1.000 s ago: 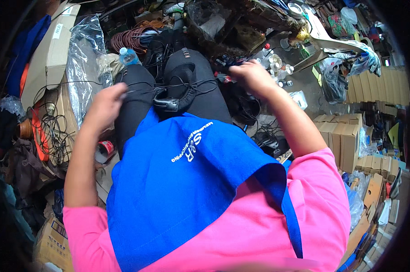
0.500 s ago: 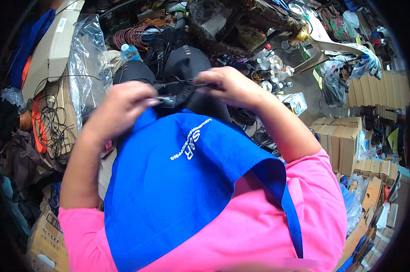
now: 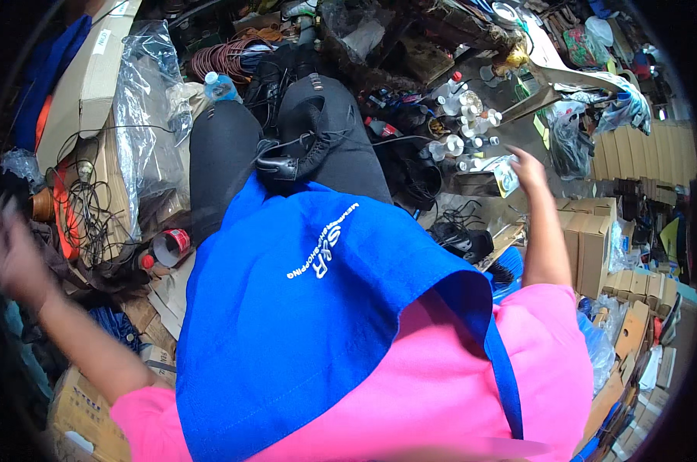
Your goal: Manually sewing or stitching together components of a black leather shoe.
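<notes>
A black shoe (image 3: 302,154) with a thin dark lace lies on my lap, between my thighs and the top of my blue apron (image 3: 287,308). Neither hand touches it. Out at the far left, my left hand (image 3: 21,258) is blurred, its fingers stretched out and nothing visible in them. It is near a brown round object (image 3: 43,206) and dark cloth. My right hand (image 3: 527,171) reaches out to the right with its index finger extended. A box with a pale picture card (image 3: 505,175) is just beside its fingertips; its other fingers are partly hidden.
Several small white-capped bottles (image 3: 468,115) stand ahead on the right. A red-labelled bottle (image 3: 175,245) lies left of my thigh. Tangled black wires (image 3: 94,208) and clear plastic sheeting (image 3: 148,131) are at left, cardboard boxes (image 3: 587,239) at right.
Both hands have let go of the dark lace at the shoe and spread apart, the left to the far left, the right to the right. The shoe stays on my lap.
</notes>
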{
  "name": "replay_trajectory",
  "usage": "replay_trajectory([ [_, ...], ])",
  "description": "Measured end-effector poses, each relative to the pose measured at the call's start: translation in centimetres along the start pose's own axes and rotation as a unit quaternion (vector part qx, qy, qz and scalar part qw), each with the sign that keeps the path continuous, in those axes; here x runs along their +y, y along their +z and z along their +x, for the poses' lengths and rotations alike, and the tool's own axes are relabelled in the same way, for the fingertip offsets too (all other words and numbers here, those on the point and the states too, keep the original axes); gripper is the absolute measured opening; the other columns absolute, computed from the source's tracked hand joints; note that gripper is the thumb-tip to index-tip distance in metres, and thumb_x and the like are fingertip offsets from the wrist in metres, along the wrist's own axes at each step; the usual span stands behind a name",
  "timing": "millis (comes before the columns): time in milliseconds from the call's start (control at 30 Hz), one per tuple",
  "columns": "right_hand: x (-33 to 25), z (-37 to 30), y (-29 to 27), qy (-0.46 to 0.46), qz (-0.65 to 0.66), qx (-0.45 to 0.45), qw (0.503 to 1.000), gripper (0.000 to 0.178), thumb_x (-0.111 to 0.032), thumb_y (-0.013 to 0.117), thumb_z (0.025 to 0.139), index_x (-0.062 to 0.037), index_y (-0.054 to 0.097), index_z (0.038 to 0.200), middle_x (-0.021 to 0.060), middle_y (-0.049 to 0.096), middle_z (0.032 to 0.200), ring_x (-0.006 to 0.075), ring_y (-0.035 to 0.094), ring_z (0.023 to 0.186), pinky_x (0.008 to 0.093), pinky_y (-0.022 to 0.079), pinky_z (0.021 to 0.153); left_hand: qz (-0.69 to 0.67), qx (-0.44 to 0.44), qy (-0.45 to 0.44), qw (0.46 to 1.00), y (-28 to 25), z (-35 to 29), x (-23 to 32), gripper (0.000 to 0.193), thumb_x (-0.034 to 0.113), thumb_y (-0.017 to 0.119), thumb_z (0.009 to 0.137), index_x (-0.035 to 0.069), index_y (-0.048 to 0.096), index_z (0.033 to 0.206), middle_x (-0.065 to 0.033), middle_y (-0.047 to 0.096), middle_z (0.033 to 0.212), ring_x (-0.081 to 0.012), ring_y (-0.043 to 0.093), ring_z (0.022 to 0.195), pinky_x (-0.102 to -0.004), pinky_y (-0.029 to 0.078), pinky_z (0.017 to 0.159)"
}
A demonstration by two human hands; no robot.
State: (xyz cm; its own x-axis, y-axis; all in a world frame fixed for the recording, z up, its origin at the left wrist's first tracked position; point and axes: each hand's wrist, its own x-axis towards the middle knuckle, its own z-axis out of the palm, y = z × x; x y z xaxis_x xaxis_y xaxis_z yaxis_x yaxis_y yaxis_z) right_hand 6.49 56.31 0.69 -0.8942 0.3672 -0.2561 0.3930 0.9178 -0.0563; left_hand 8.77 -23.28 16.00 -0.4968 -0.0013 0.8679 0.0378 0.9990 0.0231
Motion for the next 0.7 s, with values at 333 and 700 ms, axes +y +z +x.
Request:
replay_trajectory([
  [333,-28.5,-9.3,4.4,-0.362,0.33,-0.035,0.871,0.018,-0.017,0.071,0.08,-0.0036,0.063,0.088,0.0076,0.057,0.087,0.0177,0.056,0.084,0.0294,0.046,0.075,-0.413,-0.574,-0.033,0.706,12.3,-8.2,24.1,0.016,0.016,0.066,0.081,0.002,0.065,0.09,-0.0074,0.061,0.082,-0.0199,0.061,0.08,-0.031,0.048,0.07],
  [700,-20.7,-4.1,2.4,-0.127,0.487,-0.136,0.853,0.02,-0.025,0.067,0.085,-0.0078,0.058,0.082,-0.0053,0.051,0.074,0.005,0.044,0.069,0.0236,0.037,0.061,-0.507,-0.365,-0.447,0.64,8.7,-8.0,7.2,0.01,0.018,0.059,0.09,0.008,0.06,0.088,0.0066,0.053,0.076,-0.0022,0.043,0.065,-0.019,0.034,0.058],
])
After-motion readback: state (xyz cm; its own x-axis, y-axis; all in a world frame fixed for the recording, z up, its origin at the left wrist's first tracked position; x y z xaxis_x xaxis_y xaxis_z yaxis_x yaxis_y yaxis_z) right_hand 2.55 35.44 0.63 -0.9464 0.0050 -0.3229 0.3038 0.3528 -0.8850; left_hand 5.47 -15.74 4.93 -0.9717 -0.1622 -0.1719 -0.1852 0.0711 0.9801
